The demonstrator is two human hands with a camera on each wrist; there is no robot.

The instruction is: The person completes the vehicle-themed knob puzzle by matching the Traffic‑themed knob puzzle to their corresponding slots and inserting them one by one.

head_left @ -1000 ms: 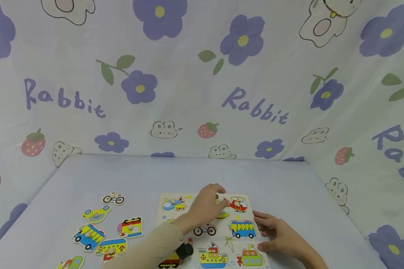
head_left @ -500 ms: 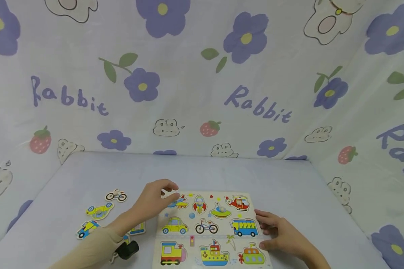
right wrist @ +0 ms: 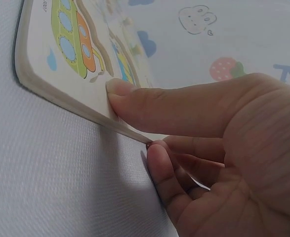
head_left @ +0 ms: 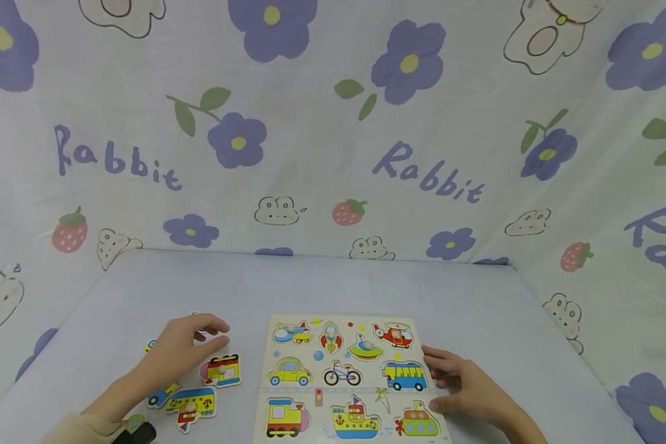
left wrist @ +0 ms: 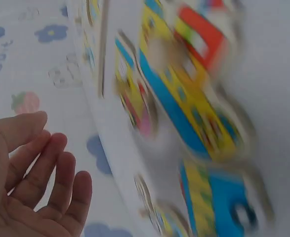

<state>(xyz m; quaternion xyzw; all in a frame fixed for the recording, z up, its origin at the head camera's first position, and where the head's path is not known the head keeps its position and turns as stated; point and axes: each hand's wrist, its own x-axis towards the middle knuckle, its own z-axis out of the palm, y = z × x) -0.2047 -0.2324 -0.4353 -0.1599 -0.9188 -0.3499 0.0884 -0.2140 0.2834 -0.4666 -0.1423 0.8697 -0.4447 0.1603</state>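
My left hand (head_left: 183, 345) hovers over the loose puzzle pieces at the left, fingers loosely bent and nothing in its grasp. Closest to its fingertips is the red and yellow train piece (head_left: 230, 370). The ship piece (head_left: 202, 401) lies nearer me, and the bus piece (head_left: 158, 398) is partly covered by the arm. In the left wrist view these pieces are blurred. My right hand (head_left: 466, 385) holds the puzzle board (head_left: 370, 376) by its right edge. The right wrist view shows its thumb (right wrist: 159, 108) on the board's top and a fingertip against the edge.
Along the board's upper part sit a plane (head_left: 291, 333), a rocket (head_left: 331, 338), a flying saucer (head_left: 366, 350) and a helicopter (head_left: 395, 336). A black wrist device (head_left: 135, 435) is on the left forearm. Patterned cloth walls (head_left: 311, 154) enclose the table.
My left hand has swept left from above the board to over the loose pieces, uncovering the board's pictures. The right hand keeps its hold on the board's edge.
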